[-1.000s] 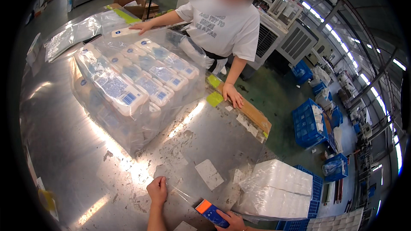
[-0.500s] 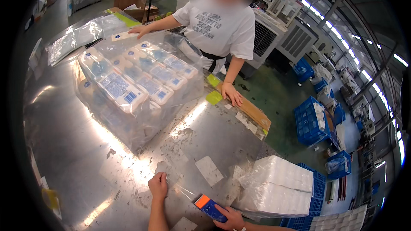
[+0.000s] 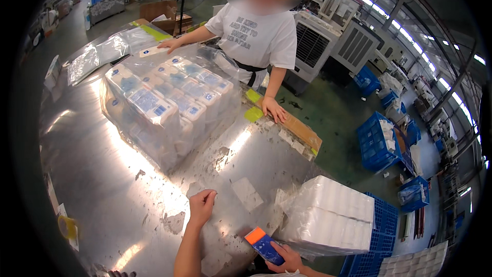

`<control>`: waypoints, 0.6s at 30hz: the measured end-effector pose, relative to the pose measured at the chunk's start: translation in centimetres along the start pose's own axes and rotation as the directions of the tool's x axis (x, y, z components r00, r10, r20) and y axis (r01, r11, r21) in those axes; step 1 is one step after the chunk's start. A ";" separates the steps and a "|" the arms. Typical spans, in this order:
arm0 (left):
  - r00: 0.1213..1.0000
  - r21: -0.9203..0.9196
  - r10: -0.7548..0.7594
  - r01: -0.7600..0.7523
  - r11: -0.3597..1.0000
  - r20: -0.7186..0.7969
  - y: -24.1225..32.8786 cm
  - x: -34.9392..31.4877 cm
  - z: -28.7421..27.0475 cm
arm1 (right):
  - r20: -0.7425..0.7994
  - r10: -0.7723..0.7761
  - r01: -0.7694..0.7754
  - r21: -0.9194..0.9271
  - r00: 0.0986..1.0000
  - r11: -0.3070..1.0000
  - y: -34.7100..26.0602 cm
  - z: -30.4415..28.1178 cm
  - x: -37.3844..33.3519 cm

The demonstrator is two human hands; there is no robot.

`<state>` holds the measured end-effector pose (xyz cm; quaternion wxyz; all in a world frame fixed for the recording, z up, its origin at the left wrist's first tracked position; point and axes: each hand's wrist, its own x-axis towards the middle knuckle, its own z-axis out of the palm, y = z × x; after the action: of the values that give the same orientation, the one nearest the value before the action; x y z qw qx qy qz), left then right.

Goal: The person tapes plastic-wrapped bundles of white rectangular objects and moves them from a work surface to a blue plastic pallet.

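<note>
My left hand [image 3: 202, 206] is closed in a fist above the metal table [image 3: 115, 190]; what its fingers pinch, if anything, cannot be made out. In my right hand [image 3: 288, 260] is a blue tape dispenser [image 3: 267, 248] with an orange end, held low at the table's near edge. Beyond my hands, a large clear plastic bag [image 3: 164, 149] holds several white packs [image 3: 146, 103] with blue labels. A co-worker [image 3: 259, 36] in a white shirt stands behind it, one hand [image 3: 170, 45] by the bag's far side and the other [image 3: 274, 109] flat on the table edge.
A plastic-wrapped white bundle [image 3: 330, 215] sits at the right beside a blue crate [image 3: 384, 225]. Clear plastic sheets [image 3: 97, 60] lie at the far left. A yellow tape roll [image 3: 66, 227] is at the left edge. Blue bins [image 3: 378, 141] stand on the floor.
Both my hands have shifted a little to the right, the left one also farther from me. A clear strip seen between them earlier is hard to see now. The co-worker's hands stay in place.
</note>
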<state>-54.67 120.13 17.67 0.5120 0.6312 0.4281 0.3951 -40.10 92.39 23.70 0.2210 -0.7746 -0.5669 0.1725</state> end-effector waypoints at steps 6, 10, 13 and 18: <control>0.882 0.195 0.459 -0.472 0.860 0.113 8.4 -2.2 1.6 | -0.044 -0.030 0.026 -0.072 0.999 0.997 2.7 -1.0 -4.1; 0.793 0.101 0.593 -0.607 0.788 0.139 11.4 -3.1 3.2 | 0.060 0.152 -0.154 0.021 0.987 0.988 2.2 -2.4 -7.2; 0.697 0.004 0.707 -0.712 0.702 0.123 12.1 -3.3 4.7 | 0.064 0.160 -0.161 0.007 0.985 0.987 3.5 -2.6 -9.2; 0.582 -0.136 0.794 -0.785 0.605 0.173 15.0 -4.3 6.5 | 0.078 0.212 -0.215 0.034 0.974 0.976 4.4 -3.0 -10.1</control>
<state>-47.94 112.40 31.10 0.3404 0.7827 0.0360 0.5198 -38.02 81.12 24.06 0.1962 -0.8193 -0.4845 0.2357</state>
